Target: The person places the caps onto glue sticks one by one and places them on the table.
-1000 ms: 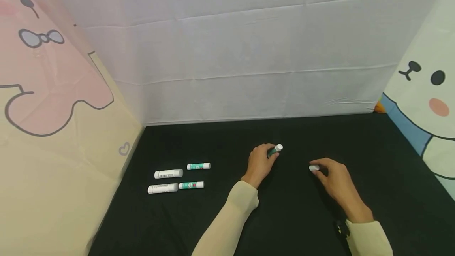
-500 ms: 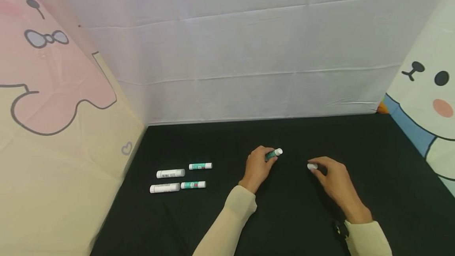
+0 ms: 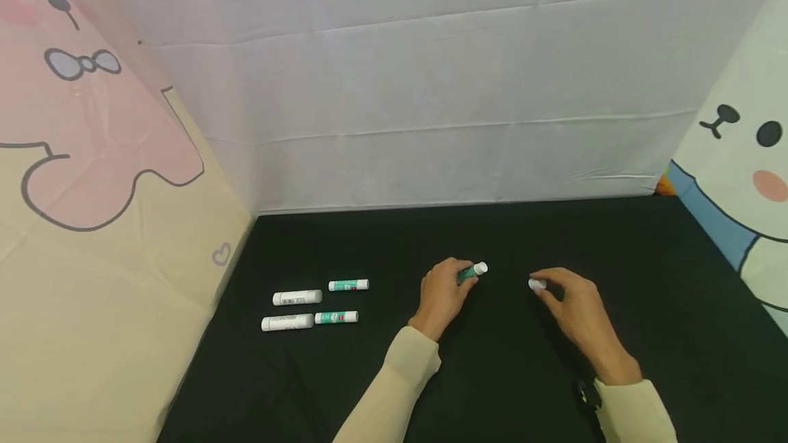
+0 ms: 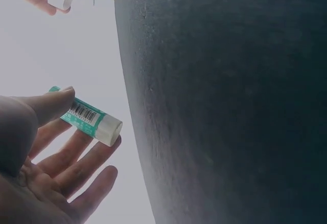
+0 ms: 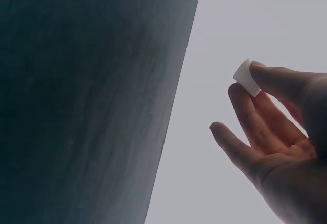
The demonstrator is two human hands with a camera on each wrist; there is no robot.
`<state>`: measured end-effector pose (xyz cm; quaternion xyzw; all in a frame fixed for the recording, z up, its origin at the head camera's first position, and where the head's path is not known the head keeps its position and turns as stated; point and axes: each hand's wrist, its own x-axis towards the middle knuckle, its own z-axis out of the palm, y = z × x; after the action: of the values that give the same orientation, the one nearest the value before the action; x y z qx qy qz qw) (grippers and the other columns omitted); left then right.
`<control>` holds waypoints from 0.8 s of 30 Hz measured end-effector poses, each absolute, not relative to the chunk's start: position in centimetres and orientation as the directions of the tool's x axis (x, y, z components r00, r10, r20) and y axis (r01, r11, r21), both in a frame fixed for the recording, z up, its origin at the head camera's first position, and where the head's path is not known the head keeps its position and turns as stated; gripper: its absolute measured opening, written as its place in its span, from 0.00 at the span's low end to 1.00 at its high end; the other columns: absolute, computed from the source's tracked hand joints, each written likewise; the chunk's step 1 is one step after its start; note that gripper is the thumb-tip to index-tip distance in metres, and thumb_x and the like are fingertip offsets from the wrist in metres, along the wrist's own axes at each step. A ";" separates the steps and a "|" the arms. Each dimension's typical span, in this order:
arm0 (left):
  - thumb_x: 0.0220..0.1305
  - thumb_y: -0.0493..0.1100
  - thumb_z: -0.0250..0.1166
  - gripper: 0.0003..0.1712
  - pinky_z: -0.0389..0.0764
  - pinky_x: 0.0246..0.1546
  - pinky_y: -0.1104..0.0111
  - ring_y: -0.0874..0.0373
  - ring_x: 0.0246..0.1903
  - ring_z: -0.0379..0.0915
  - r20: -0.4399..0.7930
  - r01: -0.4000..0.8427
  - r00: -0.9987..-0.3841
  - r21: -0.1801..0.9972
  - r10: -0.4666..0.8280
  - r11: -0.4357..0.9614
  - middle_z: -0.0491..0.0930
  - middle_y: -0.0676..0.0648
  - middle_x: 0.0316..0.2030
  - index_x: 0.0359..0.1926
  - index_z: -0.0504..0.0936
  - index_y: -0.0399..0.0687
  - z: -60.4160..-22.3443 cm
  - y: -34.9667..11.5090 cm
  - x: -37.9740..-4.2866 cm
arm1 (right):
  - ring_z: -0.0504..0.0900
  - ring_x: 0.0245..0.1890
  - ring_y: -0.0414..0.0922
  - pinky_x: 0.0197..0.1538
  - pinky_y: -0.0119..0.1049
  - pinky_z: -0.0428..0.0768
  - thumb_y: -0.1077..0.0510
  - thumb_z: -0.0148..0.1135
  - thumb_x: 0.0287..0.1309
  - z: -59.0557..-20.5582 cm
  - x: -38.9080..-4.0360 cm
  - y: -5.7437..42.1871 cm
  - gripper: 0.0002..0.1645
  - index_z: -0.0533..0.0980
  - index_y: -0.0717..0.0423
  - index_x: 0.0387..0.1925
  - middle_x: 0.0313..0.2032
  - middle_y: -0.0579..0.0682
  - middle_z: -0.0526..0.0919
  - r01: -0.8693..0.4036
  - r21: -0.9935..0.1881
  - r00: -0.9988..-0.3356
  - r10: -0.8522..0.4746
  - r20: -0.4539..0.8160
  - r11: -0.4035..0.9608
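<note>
My left hand [image 3: 438, 296] pinches a small glue stick [image 4: 87, 117] between thumb and fingers. It has a green label with a barcode, and its white end points toward the right hand, tilted slightly up in the head view. A short white cap [image 5: 247, 78] is held between the thumb and fingertips of my right hand [image 3: 579, 303]. In the head view the cap [image 3: 537, 284] and the glue stick [image 3: 471, 271] are apart, with a gap of black table between them.
On the left of the black table [image 3: 492, 381] lie two larger white tubes [image 3: 297, 297] and two green-and-white glue sticks [image 3: 348, 285], all on their sides. A white cloth wall [image 3: 382, 122] rises behind, with printed cloths at both sides.
My left hand has drawn slightly toward me and tipped the glue stick flatter. My right hand has shifted slightly left with the cap. The head view has moved a little.
</note>
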<state>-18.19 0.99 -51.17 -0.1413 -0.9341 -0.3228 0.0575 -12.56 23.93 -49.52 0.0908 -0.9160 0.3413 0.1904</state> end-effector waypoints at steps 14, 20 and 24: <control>0.65 0.47 0.77 0.13 0.82 0.40 0.68 0.61 0.39 0.85 0.243 0.334 -0.940 0.536 0.237 0.775 0.89 0.55 0.43 0.49 0.93 0.56 -50.8 0.5 -16.8 | 0.88 0.42 0.54 0.47 0.47 0.82 0.74 0.79 0.50 -49.4 -12.4 22.6 0.20 0.87 0.59 0.45 0.42 0.54 0.90 -0.344 -0.572 -0.881 -0.044 0.472 0.745; 0.64 0.47 0.77 0.13 0.83 0.41 0.68 0.61 0.39 0.86 0.258 0.345 -0.935 0.518 0.241 0.783 0.89 0.55 0.43 0.50 0.93 0.55 -50.9 0.5 -16.5 | 0.87 0.41 0.52 0.49 0.23 0.74 0.74 0.80 0.47 -49.5 -12.5 22.3 0.20 0.88 0.58 0.44 0.41 0.52 0.90 -0.383 -0.561 -0.856 -0.053 0.515 0.733; 0.64 0.47 0.77 0.13 0.83 0.42 0.67 0.61 0.38 0.86 0.260 0.350 -0.934 0.516 0.247 0.782 0.89 0.55 0.43 0.50 0.93 0.55 -50.9 0.4 -16.3 | 0.87 0.40 0.51 0.49 0.21 0.72 0.75 0.80 0.47 -49.4 -12.5 22.0 0.21 0.87 0.58 0.43 0.41 0.52 0.90 -0.394 -0.566 -0.851 -0.055 0.522 0.725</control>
<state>-16.28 0.45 -50.92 -0.1588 -0.9396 -0.2899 0.0892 -12.52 22.03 -49.36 0.1250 -0.8964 0.3493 0.2426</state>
